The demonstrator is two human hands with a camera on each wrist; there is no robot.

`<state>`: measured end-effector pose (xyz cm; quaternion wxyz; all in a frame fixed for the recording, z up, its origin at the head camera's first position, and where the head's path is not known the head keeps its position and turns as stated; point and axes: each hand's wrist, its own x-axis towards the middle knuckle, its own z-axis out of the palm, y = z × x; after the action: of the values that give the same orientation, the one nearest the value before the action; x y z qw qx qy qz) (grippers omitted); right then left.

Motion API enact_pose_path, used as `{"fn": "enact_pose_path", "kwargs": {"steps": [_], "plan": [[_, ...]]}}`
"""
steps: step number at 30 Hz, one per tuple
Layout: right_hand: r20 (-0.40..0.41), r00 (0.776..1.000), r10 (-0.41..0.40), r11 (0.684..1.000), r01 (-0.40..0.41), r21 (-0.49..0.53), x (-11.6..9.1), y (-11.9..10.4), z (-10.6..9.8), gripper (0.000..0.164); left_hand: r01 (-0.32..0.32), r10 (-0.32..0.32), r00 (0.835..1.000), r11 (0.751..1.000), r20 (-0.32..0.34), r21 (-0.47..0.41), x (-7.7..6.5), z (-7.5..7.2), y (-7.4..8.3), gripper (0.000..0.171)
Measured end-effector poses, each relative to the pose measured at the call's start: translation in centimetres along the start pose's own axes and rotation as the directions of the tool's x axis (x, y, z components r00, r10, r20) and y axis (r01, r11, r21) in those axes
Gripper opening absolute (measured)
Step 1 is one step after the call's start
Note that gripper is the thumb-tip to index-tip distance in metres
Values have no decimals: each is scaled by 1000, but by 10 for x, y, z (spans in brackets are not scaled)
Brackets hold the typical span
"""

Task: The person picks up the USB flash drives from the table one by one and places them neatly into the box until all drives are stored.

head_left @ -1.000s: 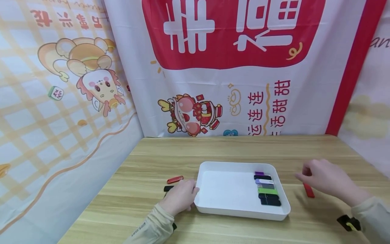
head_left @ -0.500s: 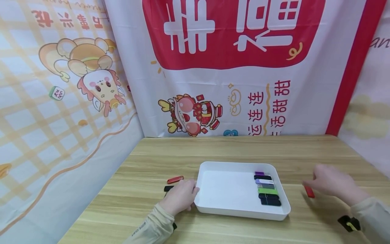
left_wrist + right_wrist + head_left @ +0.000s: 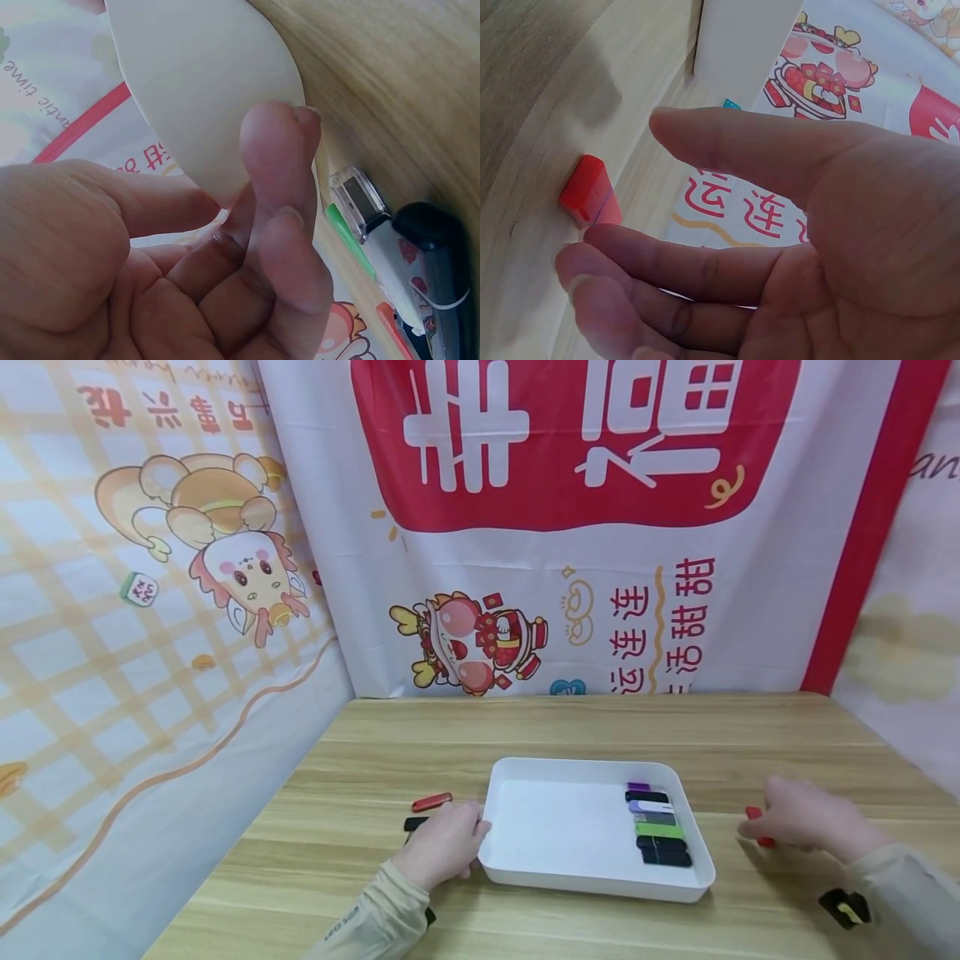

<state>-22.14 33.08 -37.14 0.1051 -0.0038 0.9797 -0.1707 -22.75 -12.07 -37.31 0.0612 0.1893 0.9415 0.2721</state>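
Observation:
My left hand pinches the left wall of a white tray, thumb on one side and fingers on the other; the left wrist view shows this grip on the tray. Inside the tray, along its right end, several USB sticks lie in a column, among them a green one. Right of the tray, my right hand hovers low over a red USB stick, partly covering it. In the right wrist view, thumb and fingers stand apart, and the red stick lies on the table just beyond the fingertips.
Left of the tray lie a red USB stick and a black one, partly behind my left hand. The left wrist view shows more sticks there, one with a metal plug. Printed cloths hang behind the wooden table.
My right hand has moved down and nearer to me, over the red USB stick on the right. The left hand and the tray have not moved.

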Motion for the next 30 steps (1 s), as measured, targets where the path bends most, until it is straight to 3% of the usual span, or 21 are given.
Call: {"fn": "enact_pose_path", "kwargs": {"steps": [30], "plan": [[-30, 999, 32, 999, -33, -42, 7, 4, 3, 39, -4, 4, 1000, 1000, -5, 6, 1, 1, 0, 13]]}}
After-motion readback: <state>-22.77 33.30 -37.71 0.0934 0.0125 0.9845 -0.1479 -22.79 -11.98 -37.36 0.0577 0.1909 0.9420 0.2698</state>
